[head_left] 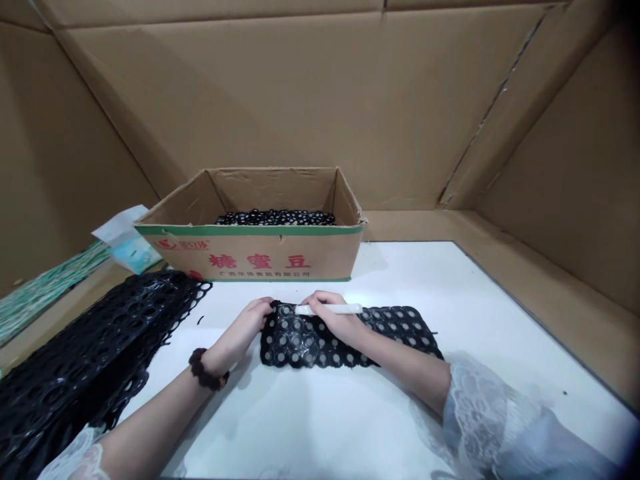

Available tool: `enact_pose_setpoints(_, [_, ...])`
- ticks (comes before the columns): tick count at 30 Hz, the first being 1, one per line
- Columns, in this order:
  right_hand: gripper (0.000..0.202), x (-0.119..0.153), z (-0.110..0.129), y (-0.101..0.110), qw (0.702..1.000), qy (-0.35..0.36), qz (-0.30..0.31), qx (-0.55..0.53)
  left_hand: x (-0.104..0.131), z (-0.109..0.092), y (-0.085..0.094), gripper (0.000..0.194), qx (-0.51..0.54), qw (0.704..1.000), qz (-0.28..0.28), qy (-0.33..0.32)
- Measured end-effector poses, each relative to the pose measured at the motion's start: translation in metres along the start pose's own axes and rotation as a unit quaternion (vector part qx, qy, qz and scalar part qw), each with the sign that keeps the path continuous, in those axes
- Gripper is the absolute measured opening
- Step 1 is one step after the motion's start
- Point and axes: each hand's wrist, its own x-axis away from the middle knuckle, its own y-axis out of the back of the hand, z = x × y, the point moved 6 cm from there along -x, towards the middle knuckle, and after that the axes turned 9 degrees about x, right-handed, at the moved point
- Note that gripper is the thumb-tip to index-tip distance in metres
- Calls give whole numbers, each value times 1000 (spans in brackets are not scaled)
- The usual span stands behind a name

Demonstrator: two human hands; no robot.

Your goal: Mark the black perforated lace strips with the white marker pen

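A black openwork strip with rows of pale round discs lies flat on the white tabletop. At its upper left corner my left hand has its fingers closed on the edge. My right hand grips a white pen-like tool, held nearly level over the strip's upper edge, with its tip pointing left. I cannot tell whether the tip touches the strip. My right hand and forearm cover part of the strip's middle.
Behind the strip stands an open cardboard box with similar black pieces inside. A pile of black ring-patterned material lies at left. Beyond it are a tissue pack and green-white strands. Cardboard walls surround the table.
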Motion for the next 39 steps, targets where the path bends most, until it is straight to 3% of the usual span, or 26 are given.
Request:
enact_pose_setpoints(6, [28,0,1,0,1000,10,-8,-7,0,-6,2,14,-50,998,-19,-45])
enact_pose_setpoints(11, [26,1,1,-2,1000,21,-11,8,4,-13,-9,25,-164,982,68,-66])
enact_pose_setpoints(13, [25,1,3,-4,999,34,-7,28,9,-17,-13,22,-250,960,56,-112])
enact_pose_setpoints(16, [18,3,12,-8,991,77,16,106,21,-20,-22,19,-384,903,25,-193])
enact_pose_setpoints(20, [15,2,19,-13,980,83,37,177,29,-15,-30,18,-471,856,3,-212])
enact_pose_setpoints(22, [18,-1,15,-12,988,58,30,139,26,-15,-27,17,-461,865,-6,-197])
enact_pose_setpoints(26, [25,-7,-1,-8,1000,4,-1,24,13,-18,-10,19,-343,927,-23,-151])
enact_pose_setpoints(29, [26,-10,-10,-6,1000,-14,-1,-14,6,-18,-4,22,-254,958,-13,-134])
enact_pose_setpoints(34, [26,-10,-10,-5,999,-17,0,-30,2,-10,-3,21,-132,989,6,-65])
enact_pose_setpoints(39, [27,-10,-9,-4,999,-19,2,-43,1,-1,-4,25,-50,998,26,-5])
